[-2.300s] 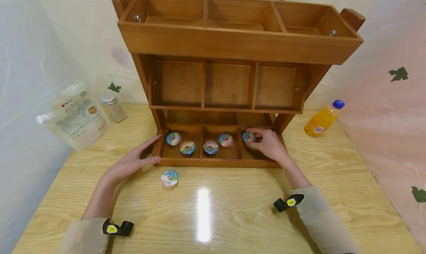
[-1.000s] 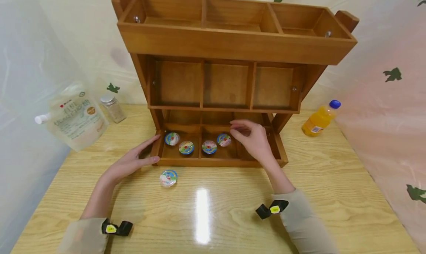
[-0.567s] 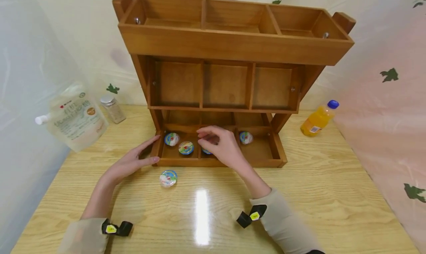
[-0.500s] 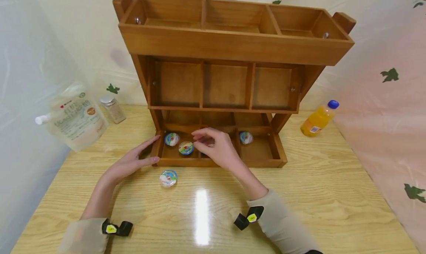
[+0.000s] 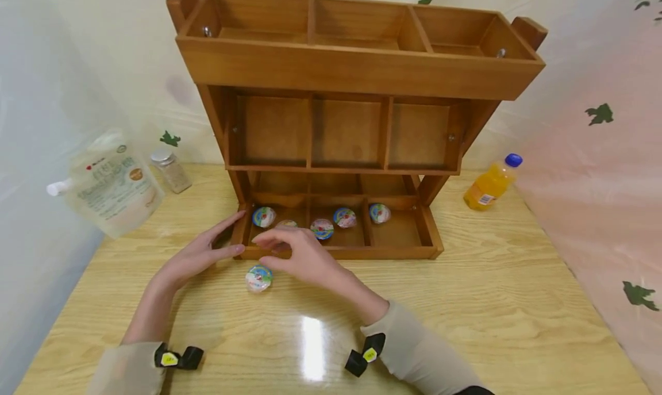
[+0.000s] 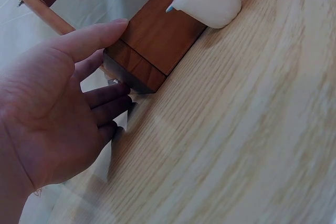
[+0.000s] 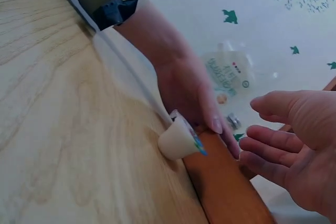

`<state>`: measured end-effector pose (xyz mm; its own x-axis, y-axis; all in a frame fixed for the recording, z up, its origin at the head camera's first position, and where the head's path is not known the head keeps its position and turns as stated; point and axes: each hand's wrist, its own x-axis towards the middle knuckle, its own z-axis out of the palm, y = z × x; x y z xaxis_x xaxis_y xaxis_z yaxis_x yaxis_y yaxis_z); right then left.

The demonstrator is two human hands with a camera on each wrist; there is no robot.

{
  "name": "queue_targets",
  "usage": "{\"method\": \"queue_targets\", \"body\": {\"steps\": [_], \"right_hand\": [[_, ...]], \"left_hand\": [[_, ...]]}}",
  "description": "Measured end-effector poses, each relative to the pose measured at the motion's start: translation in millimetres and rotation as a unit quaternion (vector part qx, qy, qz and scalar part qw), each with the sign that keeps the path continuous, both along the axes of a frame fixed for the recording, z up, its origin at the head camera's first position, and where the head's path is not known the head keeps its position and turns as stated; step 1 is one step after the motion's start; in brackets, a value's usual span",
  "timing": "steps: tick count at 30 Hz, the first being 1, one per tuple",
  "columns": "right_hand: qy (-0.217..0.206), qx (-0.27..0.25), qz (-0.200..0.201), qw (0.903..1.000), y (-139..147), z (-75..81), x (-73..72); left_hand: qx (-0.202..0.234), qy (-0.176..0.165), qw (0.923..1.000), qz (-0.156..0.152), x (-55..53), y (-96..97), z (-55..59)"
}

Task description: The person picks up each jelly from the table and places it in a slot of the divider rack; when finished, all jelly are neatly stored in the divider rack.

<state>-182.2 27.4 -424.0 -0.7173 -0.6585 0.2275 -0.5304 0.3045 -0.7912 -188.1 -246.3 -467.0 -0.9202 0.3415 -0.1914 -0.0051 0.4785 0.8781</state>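
Observation:
My left hand [image 5: 192,260] touches the left end of the wooden rack's [image 5: 357,70] bottom tier, thumb and fingers spread; the left wrist view shows its thumb at the corner. Over the front rail of that tier hovers my right hand [image 5: 307,258], holding nothing, its fingers apart and gently bent. Just beyond its thumb, a small jelly cup [image 5: 258,279] with a printed lid sits on the table before the rack. Inside the bottom tier are a left pair of cups [image 5: 264,217], one partly hidden by my right hand, a middle pair [image 5: 344,217], and a single cup [image 5: 380,213] at right.
A spouted pouch [image 5: 116,191] and a glass shaker jar [image 5: 172,171] stand left of the rack. To the right is an orange drink bottle [image 5: 491,183] with a blue cap. The rack's upper tiers overhang the bottom one; bare wooden table [image 5: 491,303] extends in front.
My right hand has let go of the cup in the right compartment and swept left and toward me, across the tier to near the cup on the table. My left hand stays at the rack's end.

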Motion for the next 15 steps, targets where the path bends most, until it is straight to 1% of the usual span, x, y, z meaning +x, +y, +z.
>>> {"method": "queue_targets", "body": {"steps": [2,8,15], "right_hand": [[0.010,0.024,0.012,0.9996,-2.0,-1.8,2.4],[0.016,0.074,0.041,0.9963,-4.3,-6.5,5.4],[0.021,0.137,0.083,0.9869,-6.6,-11.0,7.5]], "left_hand": [[-0.002,0.001,1.0000,0.001,0.6,-0.4,0.2],[0.001,0.009,0.9999,-0.006,1.8,-0.4,1.7],[-0.008,0.012,0.9999,-0.004,2.2,-0.5,2.5]]}}
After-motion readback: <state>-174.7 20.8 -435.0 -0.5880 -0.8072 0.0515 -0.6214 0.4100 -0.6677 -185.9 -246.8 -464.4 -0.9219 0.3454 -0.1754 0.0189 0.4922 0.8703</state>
